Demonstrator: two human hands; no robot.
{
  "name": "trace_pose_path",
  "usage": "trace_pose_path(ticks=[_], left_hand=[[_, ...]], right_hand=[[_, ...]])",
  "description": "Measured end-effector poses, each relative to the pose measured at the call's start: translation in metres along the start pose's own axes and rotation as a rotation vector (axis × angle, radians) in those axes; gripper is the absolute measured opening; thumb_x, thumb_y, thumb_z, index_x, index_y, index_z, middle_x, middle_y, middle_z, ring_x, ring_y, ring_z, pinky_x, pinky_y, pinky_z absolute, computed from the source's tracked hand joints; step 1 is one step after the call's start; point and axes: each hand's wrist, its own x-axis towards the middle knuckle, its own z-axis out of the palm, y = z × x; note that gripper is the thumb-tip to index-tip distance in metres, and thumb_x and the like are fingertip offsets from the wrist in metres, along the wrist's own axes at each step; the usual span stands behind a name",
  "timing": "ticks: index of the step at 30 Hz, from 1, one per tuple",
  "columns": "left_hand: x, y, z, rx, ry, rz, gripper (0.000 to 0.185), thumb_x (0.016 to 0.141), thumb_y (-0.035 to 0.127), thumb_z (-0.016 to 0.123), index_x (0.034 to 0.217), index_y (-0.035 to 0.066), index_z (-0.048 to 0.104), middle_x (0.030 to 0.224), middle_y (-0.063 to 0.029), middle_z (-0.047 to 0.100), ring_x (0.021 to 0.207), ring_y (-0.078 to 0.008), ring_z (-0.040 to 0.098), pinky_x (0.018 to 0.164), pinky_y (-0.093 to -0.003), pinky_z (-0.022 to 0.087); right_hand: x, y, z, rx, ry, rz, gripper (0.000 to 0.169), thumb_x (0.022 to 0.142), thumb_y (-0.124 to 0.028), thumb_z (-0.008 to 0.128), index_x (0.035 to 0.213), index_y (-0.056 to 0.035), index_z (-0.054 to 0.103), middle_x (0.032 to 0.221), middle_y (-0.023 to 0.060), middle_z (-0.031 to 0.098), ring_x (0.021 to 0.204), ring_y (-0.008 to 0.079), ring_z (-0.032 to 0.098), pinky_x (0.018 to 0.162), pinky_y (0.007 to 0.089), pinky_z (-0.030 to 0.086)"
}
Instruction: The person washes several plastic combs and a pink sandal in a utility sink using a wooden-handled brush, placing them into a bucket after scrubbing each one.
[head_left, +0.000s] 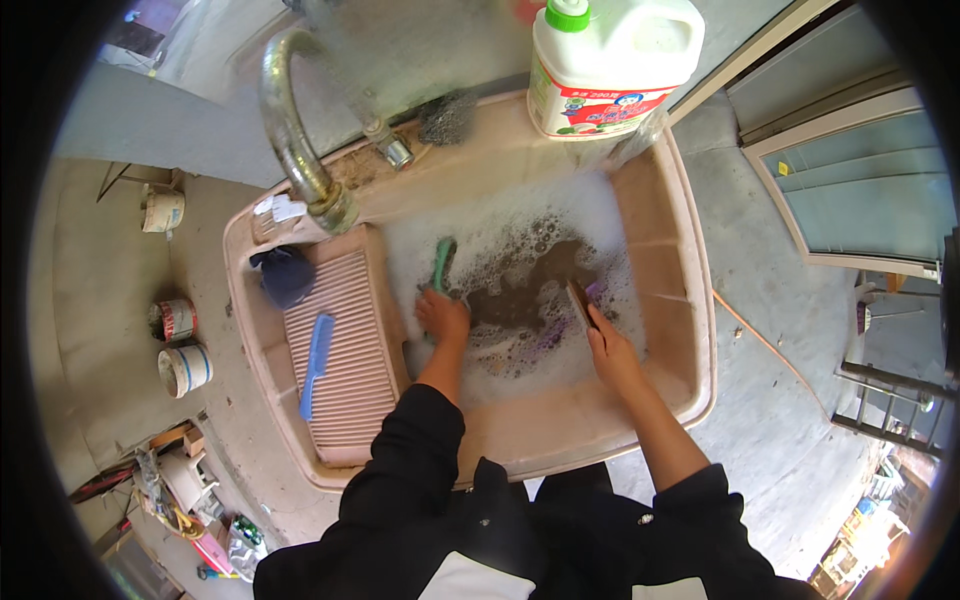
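Note:
My left hand (444, 315) is closed around a green-handled object (444, 262), perhaps a brush, at the left of the foamy water (517, 277). Its lower part is hidden by my fingers and the suds. In my right hand (615, 352) is a flat, brown, narrow object (580, 304), possibly a comb, tilted over the water. Something purple (553, 334) shows through the foam between my hands, too covered to name. All of this lies in the basin of a pinkish-beige laundry sink (660, 247).
A blue comb (316, 367) lies on the ribbed washboard (345, 352), below a dark cloth bundle (285, 276). A curved metal faucet (289, 127) arches over the sink's back left. On the back right rim stands a white detergent jug (607, 75). A steel-wool-like scourer (448, 118) sits at the back.

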Motion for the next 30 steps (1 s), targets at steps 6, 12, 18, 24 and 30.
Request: trace_pose_path(ticks=[6, 12, 18, 24, 30], left_hand=[[-0.046, -0.002, 0.093, -0.299, -0.335, 0.357, 0.05, 0.087, 0.014, 0.056, 0.132, 0.001, 0.038, 0.128, -0.0284, 0.043, 0.117, -0.0404, 0.042, 0.099, -0.0435, 0.035], [-0.03, 0.053, -0.029, -0.585, -0.73, 0.176, 0.052, 0.083, -0.006, 0.049, 0.133, 0.006, 0.04, 0.123, -0.017, 0.049, 0.105, -0.031, 0.053, 0.077, -0.0422, 0.048], [-0.043, 0.043, -0.125, -1.615, -1.449, -0.231, 0.072, 0.074, -0.015, 0.045, 0.14, 0.009, 0.031, 0.127, -0.0112, 0.05, 0.11, -0.0276, 0.053, 0.088, -0.0427, 0.049], [-0.057, 0.009, -0.169, -1.75, -1.596, -0.193, 0.071, 0.074, -0.015, 0.041, 0.141, 0.006, 0.03, 0.133, -0.012, 0.046, 0.118, -0.0289, 0.049, 0.097, -0.0447, 0.046], [-0.049, -0.052, -0.211, -1.66, -1.451, -0.226, 0.058, 0.086, 0.0, 0.049, 0.14, 0.004, 0.031, 0.129, -0.0159, 0.048, 0.096, -0.0247, 0.056, 0.082, -0.0391, 0.05]], right_hand=[[-0.018, -0.015, -0.01, -0.021, -0.093, 0.082, 0.041, 0.093, -0.024, 0.048, 0.133, -0.0129, 0.047, 0.117, 0.0213, 0.058, 0.103, 0.0375, 0.058, 0.088, 0.0386, 0.046], [-0.011, -0.02, -0.018, 0.081, -0.024, 0.165, 0.041, 0.095, -0.027, 0.046, 0.133, -0.012, 0.046, 0.12, 0.0202, 0.056, 0.102, 0.0364, 0.059, 0.085, 0.0381, 0.047], [-0.018, -0.074, 0.022, -0.291, -0.322, -0.127, 0.049, 0.093, -0.032, 0.049, 0.14, -0.0276, 0.037, 0.097, 0.0172, 0.062, 0.077, 0.0356, 0.062, 0.071, 0.0443, 0.051], [-0.009, -0.078, 0.046, -0.3, -0.236, -0.37, 0.048, 0.092, -0.036, 0.046, 0.139, -0.0336, 0.035, 0.082, 0.0164, 0.059, 0.071, 0.0347, 0.061, 0.063, 0.0481, 0.05], [0.023, -0.052, 0.03, -0.353, -0.092, -0.039, 0.048, 0.094, -0.036, 0.042, 0.14, -0.0259, 0.035, 0.089, 0.0216, 0.062, 0.078, 0.0387, 0.061, 0.071, 0.0494, 0.048]])
